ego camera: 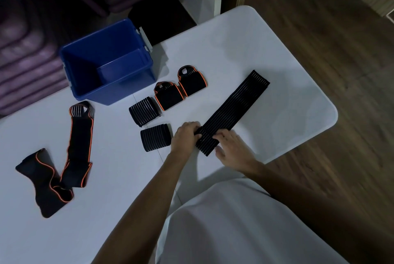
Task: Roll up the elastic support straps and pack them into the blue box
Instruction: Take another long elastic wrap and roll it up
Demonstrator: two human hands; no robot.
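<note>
**Strap rolling, mid-roll on the long ribbed one**

So both hands were down on the long black ribbed strap [233, 110], which lay flat on the white table [266, 50] and ran from the hands out toward 1 o'clock. The near end was already folded over into a thick start of a roll. The left hand [185, 136] had its fingers curled round the left edge of that rolled end, gripping it. The right hand [233, 148] sat on the right edge, fingertips pressing on the roll and thumb tucked low; looked like a pinch, though the grip underneath was hidden.

The blue box [110, 84] stood open at about 10 o'clock from the hands, near the table's far edge, with nothing visible inside. Between box and hands sat four finished rolls: two plain ribbed rolls, one [144, 113] just below the box and another [155, 136] right beside the left hand, plus two orange-trimmed rolls [168, 95] and [191, 81] at 11 to 12 o'clock, touching each other.

Way over at 9 o'clock, two orange-trimmed straps were not yet rolled: a long one [80, 142] lying stretched out, and a wider wrap [43, 180] crossing its near end.

The person's white shirt [245, 225] filled the bottom at 6 o'clock.
</note>
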